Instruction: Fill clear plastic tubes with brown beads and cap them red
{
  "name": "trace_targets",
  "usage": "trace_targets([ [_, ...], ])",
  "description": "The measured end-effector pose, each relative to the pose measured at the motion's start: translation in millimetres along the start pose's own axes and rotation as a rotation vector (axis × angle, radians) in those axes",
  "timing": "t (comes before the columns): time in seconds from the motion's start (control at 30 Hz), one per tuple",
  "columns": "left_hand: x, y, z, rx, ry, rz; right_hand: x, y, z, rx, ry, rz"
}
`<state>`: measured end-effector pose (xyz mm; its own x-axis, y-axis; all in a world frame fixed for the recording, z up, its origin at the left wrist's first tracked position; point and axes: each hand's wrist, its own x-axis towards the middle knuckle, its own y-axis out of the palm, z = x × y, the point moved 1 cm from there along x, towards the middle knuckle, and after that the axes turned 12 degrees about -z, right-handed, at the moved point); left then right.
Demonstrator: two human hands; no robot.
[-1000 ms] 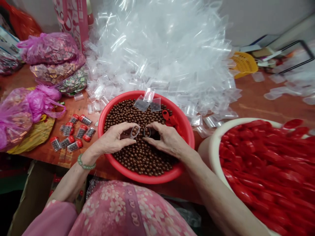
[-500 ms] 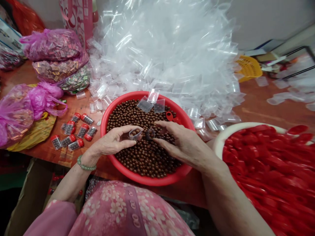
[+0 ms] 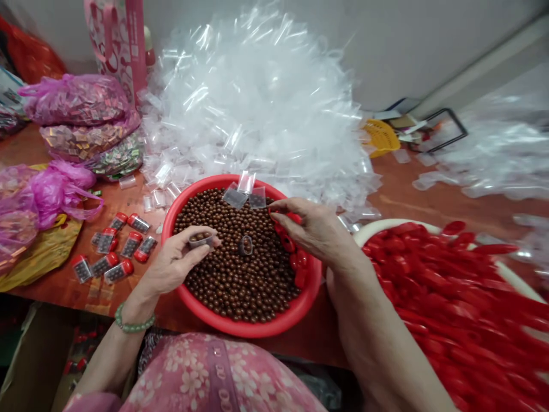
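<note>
My left hand (image 3: pixel 171 260) is closed around a small clear plastic container (image 3: pixel 201 240) with brown balls inside, above the red basin (image 3: pixel 249 330). Brown chocolate-like balls (image 3: pixel 240 286) fill the basin. My right hand (image 3: pixel 309 229) is at the basin's right side, thumb and fingertips pinched on a red cap, mostly hidden by the fingers. Several more red caps (image 3: pixel 300 263) lie just below it on the balls. A second clear container (image 3: pixel 246 245) sits among the balls, between my hands. Further clear containers (image 3: pixel 235 197) rest at the basin's far edge.
A large heap of clear containers (image 3: pixel 261 103) rises behind the basin. At right, a white tub (image 3: pixel 377 228) is piled with red caps (image 3: pixel 450 303). Several filled, red-capped containers (image 3: pixel 131 244) lie at left, near pink bags (image 3: pixel 81 103). A yellow basket (image 3: pixel 380 137) stands farther back.
My right hand has let go of the second container, leaving it on the balls, and moved right to the red caps. My left hand keeps its container. The camera view has shifted.
</note>
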<state>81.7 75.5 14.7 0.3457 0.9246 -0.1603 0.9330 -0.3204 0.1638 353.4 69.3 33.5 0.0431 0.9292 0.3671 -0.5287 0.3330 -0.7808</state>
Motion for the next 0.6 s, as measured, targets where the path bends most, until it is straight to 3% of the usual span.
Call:
trace_targets([
  [0.23,4.2,-2.2,3.9,0.164,0.023,-0.032,2.8,-7.3,-19.9,-0.180,0.100,-0.004],
  [0.37,8.6,-1.1,7.7,0.132,-0.021,-0.092,2.0,-13.0,-22.7,-0.346,0.135,0.110],
  [0.6,10.9,3.8,9.9,0.087,-0.052,-0.091,-21.2,-13.6,-8.0,-0.607,0.138,0.294],
])
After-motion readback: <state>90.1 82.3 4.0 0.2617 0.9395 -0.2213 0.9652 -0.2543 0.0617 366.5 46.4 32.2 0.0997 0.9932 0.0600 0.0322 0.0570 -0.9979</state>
